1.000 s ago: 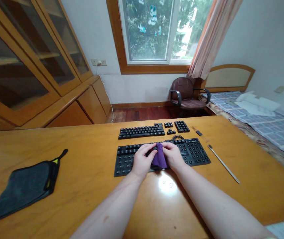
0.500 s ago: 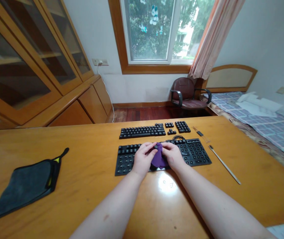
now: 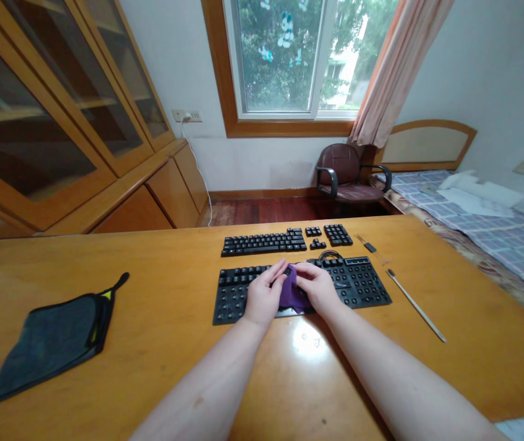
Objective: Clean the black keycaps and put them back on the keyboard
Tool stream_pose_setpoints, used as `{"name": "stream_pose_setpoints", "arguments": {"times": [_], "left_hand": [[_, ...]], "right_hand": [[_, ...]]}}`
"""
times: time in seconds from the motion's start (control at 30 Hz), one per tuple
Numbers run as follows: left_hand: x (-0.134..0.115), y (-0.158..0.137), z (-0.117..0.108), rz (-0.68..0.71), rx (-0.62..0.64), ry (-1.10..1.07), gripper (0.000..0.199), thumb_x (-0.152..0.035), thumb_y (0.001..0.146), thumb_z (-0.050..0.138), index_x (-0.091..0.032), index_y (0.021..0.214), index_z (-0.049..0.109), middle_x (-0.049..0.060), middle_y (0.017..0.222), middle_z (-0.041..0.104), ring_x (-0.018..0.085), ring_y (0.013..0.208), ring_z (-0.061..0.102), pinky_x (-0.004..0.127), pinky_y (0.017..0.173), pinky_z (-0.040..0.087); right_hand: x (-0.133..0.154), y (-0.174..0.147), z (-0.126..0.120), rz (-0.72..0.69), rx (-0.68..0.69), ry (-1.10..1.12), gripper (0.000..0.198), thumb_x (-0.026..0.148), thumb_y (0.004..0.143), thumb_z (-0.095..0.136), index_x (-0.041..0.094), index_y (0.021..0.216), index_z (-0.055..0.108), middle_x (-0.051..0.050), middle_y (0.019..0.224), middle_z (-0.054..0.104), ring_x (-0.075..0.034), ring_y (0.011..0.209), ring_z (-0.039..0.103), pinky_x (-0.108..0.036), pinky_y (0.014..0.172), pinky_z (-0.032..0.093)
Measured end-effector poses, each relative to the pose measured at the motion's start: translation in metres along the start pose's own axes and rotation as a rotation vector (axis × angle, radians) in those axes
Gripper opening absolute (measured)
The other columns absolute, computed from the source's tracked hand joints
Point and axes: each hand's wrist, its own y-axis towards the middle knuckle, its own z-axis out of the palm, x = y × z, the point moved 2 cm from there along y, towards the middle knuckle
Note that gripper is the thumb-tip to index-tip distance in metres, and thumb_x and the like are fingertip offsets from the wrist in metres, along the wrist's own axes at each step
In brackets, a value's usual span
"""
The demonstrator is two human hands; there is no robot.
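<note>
Over the middle of a black keyboard (image 3: 363, 285), with many of its keycaps off, my two hands are close together. My right hand (image 3: 319, 286) is closed, pinching a purple cloth (image 3: 293, 297) that hangs down between the hands. The fingers of my left hand (image 3: 264, 291) are closed on a small black piece, seemingly a keycap (image 3: 288, 270), against the cloth's upper edge; fingers and cloth hide most of it. Behind the keyboard, removed keycaps (image 3: 264, 242) lie in keyboard order, with smaller groups and a number-pad block (image 3: 338, 234) to their right.
A folded dark grey cloth (image 3: 55, 337) lies on the wooden table (image 3: 174, 380) at left. To the right are a thin brush (image 3: 415, 304) and a small wire tool with a dark middle (image 3: 370, 247). The keyboard's coiled cable (image 3: 330, 254) sits at its back edge.
The purple cloth has shifted and folded slightly between my fingers, and my left fingertips have moved a little over the small black piece. Both hands stay over the keyboard.
</note>
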Motion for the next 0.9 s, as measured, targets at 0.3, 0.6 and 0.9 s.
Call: {"name": "stream_pose_setpoints", "arguments": {"times": [0.3, 0.6, 0.9], "left_hand": [[-0.0029, -0.0024, -0.0016, 0.013, 0.063, 0.039, 0.039, -0.019, 0.082, 0.052, -0.024, 0.121, 0.055, 0.003, 0.114, 0.065, 0.018, 0.104, 0.062, 0.034, 0.098, 0.045], [-0.0092, -0.0027, 0.0005, -0.026, 0.056, -0.034, 0.038, -0.017, 0.082, 0.052, -0.022, 0.119, 0.057, 0.005, 0.113, 0.065, 0.019, 0.105, 0.061, 0.033, 0.097, 0.046], [-0.0014, -0.0005, 0.0044, -0.043, -0.005, -0.123, 0.033, -0.018, 0.08, 0.055, -0.019, 0.112, 0.058, 0.008, 0.106, 0.068, 0.02, 0.103, 0.062, 0.036, 0.095, 0.047]], "right_hand": [[0.0024, -0.001, -0.0027, -0.029, -0.049, -0.009, 0.002, 0.018, 0.063, 0.067, 0.019, 0.062, 0.068, -0.002, 0.07, 0.067, -0.016, 0.069, 0.06, -0.029, 0.071, 0.047], [-0.0039, -0.0007, -0.0014, -0.043, -0.034, 0.039, 0.012, 0.018, 0.06, 0.069, 0.02, 0.072, 0.07, -0.003, 0.077, 0.067, -0.017, 0.073, 0.061, -0.03, 0.071, 0.048], [-0.0011, 0.0003, -0.0027, 0.013, -0.111, -0.025, 0.007, 0.022, 0.064, 0.063, 0.018, 0.068, 0.068, -0.002, 0.071, 0.066, -0.016, 0.067, 0.059, -0.029, 0.067, 0.047]]}}
